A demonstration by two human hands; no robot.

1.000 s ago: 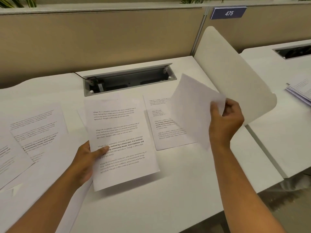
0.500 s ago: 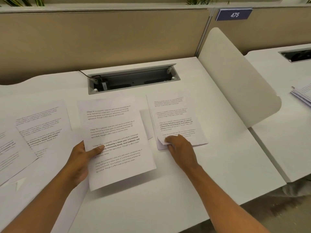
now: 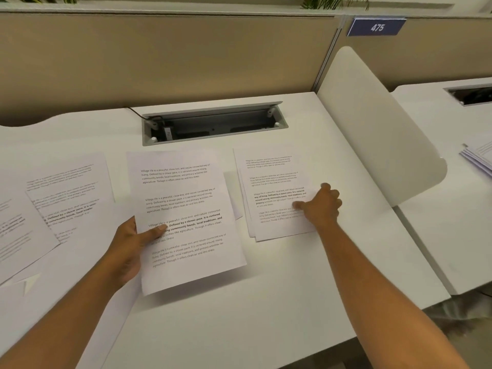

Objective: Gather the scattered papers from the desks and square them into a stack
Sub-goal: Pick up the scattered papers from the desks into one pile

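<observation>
My left hand (image 3: 130, 249) holds a printed sheet (image 3: 183, 217) by its left edge, thumb on top, lifted slightly over the white desk (image 3: 266, 302). Another sheet (image 3: 233, 193) peeks out from under its right side. To the right lies a small pile of printed sheets (image 3: 271, 182), slightly fanned. My right hand (image 3: 320, 206) is at the pile's right edge, with the thumb pressed on the top sheet and the fingers curled at the edge. More printed sheets lie scattered on the left (image 3: 66, 187) and overlap at the far left (image 3: 16, 230).
An open cable tray (image 3: 213, 123) is set into the desk behind the papers. A rounded white divider panel (image 3: 372, 134) separates this desk from the neighbouring desk, where a paper stack (image 3: 479, 158) lies. A beige partition with a sign reading 475 (image 3: 376, 27) runs along the back.
My right hand carried a sheet down from the air, laid it on the sheet at the right, then shifted from the pile's near edge to its right edge. The left hand kept its sheet.
</observation>
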